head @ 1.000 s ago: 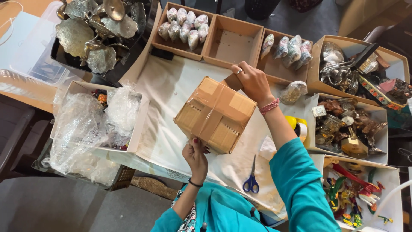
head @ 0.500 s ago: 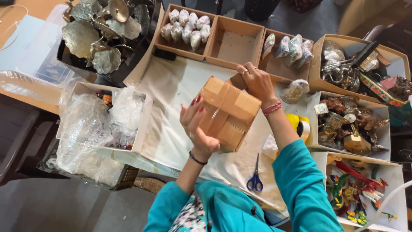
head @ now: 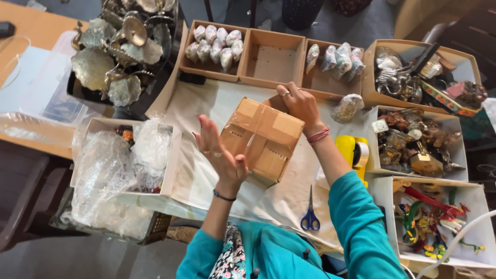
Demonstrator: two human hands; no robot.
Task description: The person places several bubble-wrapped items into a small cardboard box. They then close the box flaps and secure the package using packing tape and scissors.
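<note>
A taped cardboard box (head: 263,139) sits tilted at the middle of the work surface, on a pale sheet (head: 206,108) spread over the table. Brown tape runs across its top in two crossing strips, so it appears sealed.

The right hand (head: 301,106) rests on the box's far upper corner, fingers curled down over the edge — it seems to steady the box against tipping. The left hand (head: 219,152) is raised just beside the near left face, palm toward the box, fingers spread and straight; whether the heel of the palm touches the cardboard I cannot tell. It pinches nothing.

Tools lie close on the right side, likely kept within easy reach: a yellow tape dispenser (head: 353,153) just beside the right forearm and blue-handled scissors (head: 310,217) on the sheet near the elbow.

Farther out, open trays ring the sheet. Beyond the box, one tray (head: 213,44) holds small wrapped bundles, the middle tray (head: 273,61) shows a bare bottom, and a third holds more wrapped pieces (head: 333,57). A loose wrapped bundle (head: 347,107) lies near the right wrist. To the right are boxes of metal ornaments (head: 413,139) and coloured figures (head: 429,222); to the left, a carton of crumpled plastic wrap (head: 119,160) and a heap of brass ware (head: 121,51).
</note>
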